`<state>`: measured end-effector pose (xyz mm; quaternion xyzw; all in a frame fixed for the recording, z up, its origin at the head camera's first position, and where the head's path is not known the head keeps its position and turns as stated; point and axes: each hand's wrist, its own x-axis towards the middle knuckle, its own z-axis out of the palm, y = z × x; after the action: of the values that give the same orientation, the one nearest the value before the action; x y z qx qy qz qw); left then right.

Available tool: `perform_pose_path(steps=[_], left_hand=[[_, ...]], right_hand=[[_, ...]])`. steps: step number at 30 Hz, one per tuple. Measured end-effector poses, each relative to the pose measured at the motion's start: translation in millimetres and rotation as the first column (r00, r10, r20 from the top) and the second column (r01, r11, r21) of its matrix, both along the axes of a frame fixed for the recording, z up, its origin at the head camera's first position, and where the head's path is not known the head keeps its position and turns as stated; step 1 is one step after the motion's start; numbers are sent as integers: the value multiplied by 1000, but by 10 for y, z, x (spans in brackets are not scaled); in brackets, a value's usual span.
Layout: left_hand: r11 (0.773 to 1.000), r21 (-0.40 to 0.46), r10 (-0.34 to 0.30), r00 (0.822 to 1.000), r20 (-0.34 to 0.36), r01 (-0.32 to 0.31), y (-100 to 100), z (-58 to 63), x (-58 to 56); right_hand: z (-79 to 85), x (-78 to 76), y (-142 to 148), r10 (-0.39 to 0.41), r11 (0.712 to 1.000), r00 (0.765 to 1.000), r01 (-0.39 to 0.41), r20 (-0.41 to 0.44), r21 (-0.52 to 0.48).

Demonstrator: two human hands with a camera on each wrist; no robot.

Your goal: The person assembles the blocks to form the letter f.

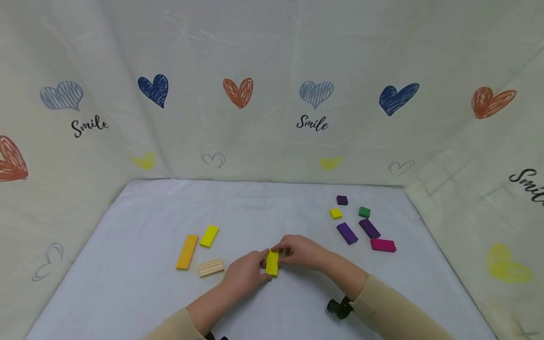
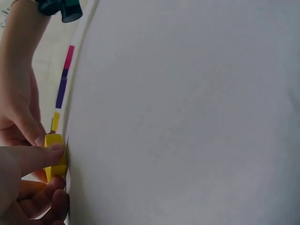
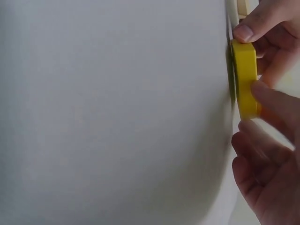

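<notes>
Both hands meet at a yellow rectangular block near the front middle of the white table. My left hand grips it from the left, its thumb at the near end. From the right, my right hand holds its far part with thumb and fingertips. In the right wrist view, the right thumb presses the side of the yellow block, with fingers at one end. The left wrist view shows left fingers around the yellow block. Whether it touches the cloth, I cannot tell.
Left of the hands lie an orange block, another yellow block and a plain wooden block. Several blocks lie at the right, including a pink block, a purple block and a green block. A heart-printed curtain stands behind.
</notes>
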<state>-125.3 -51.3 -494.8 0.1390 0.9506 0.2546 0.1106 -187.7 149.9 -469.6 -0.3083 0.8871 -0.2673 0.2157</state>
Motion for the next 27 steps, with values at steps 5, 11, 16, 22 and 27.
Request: perform_pose_path(steps=[5, 11, 16, 22, 27], left_hand=[[999, 31, 21, 1000, 19, -22, 15, -12, 19], [997, 71, 24, 998, 53, -28, 7, 6, 9], [996, 84, 37, 996, 78, -44, -2, 24, 8], [995, 89, 34, 996, 78, -41, 0, 41, 19], [994, 94, 45, 996, 74, -52, 2, 56, 30]], right_hand=[[-64, 19, 20, -12, 1000, 1000, 12, -7, 11], [-77, 63, 80, -55, 997, 997, 58, -60, 45], [-73, 123, 102, -93, 992, 994, 98, -64, 84], [-90, 183, 80, -101, 981, 988, 118, -116, 151], [-95, 203, 49, -103, 974, 984, 128, -143, 185]])
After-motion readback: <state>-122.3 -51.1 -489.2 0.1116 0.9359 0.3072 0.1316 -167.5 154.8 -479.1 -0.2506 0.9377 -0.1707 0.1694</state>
